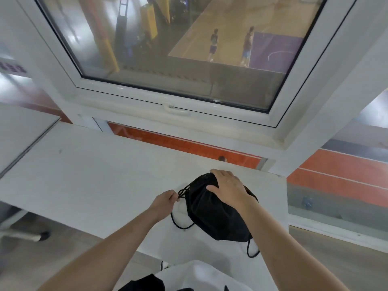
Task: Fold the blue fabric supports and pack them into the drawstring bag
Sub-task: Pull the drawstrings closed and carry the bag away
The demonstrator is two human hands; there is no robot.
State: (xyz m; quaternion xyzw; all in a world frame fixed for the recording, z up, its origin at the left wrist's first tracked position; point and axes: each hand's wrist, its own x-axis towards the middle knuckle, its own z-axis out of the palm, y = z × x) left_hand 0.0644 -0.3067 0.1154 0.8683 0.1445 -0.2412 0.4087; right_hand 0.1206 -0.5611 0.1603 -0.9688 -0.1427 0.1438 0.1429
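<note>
A black drawstring bag (216, 215) lies bulging on the white table (94, 181), its gathered mouth pointing left and away. My left hand (164, 201) pinches the black drawstring cords (183, 192) just left of the mouth. My right hand (227, 189) rests on top of the bag near the mouth, fingers spread over the fabric. More cord loops lie on the table at the bag's left (180, 224) and lower right (252, 250). No blue fabric supports are visible; the bag's inside is hidden.
The table's near edge runs diagonally below my forearms, its right end by the bag. A white-framed tilted window (178, 106) rises right behind the table. A chair base (25, 236) stands on the floor at the lower left.
</note>
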